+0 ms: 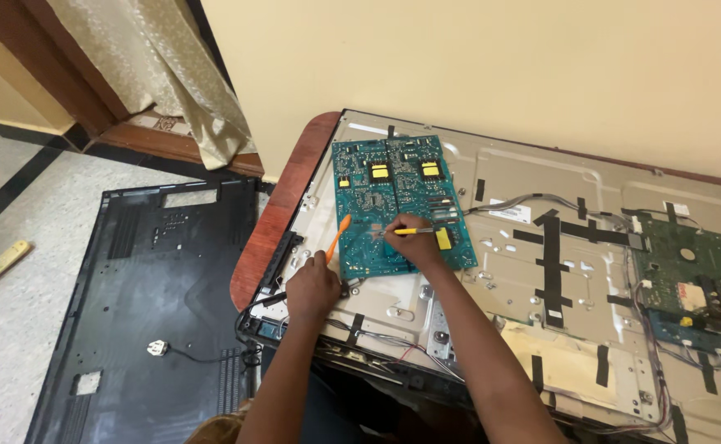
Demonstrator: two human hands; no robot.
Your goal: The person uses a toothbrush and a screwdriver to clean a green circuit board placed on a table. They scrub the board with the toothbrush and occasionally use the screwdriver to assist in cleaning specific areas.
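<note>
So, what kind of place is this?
Probably a room in a home used for repair work: an opened flat-screen television lies on a table, its back cover on the tiled floor, a curtain behind.

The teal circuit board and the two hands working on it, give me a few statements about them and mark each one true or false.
1. The teal circuit board lies on the metal back of an opened flat screen. True.
2. The right hand holds a hammer. False: it holds a thin yellow-handled tool with its tip on the board.
3. The left hand holds an orange tool. True.
4. The black back cover sits on the table. False: it lies on the floor.
</note>
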